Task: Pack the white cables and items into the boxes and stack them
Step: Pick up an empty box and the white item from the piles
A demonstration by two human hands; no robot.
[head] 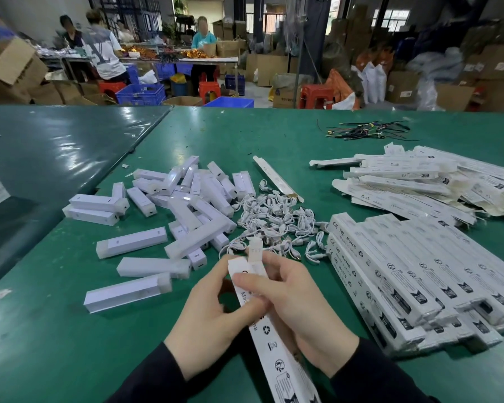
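Both my hands hold one long white printed box (pixel 274 344) in front of me, its open end flaps up near my fingertips. My left hand (pixel 213 318) grips its left side, and my right hand (pixel 297 309) curls round its upper part, fingers over the flap. Behind them lies a heap of coiled white cables (pixel 277 219). Left of the cables is a scatter of several white bar-shaped items (pixel 186 205). To the right, closed white boxes (pixel 419 280) lie side by side in a stack.
Flat, unfolded box sleeves (pixel 419 181) are piled at the far right on the green table (pixel 56 330). One flat sleeve (pixel 277 181) lies alone behind the cables. A bundle of dark wires (pixel 367 130) sits far back. People work at tables in the background.
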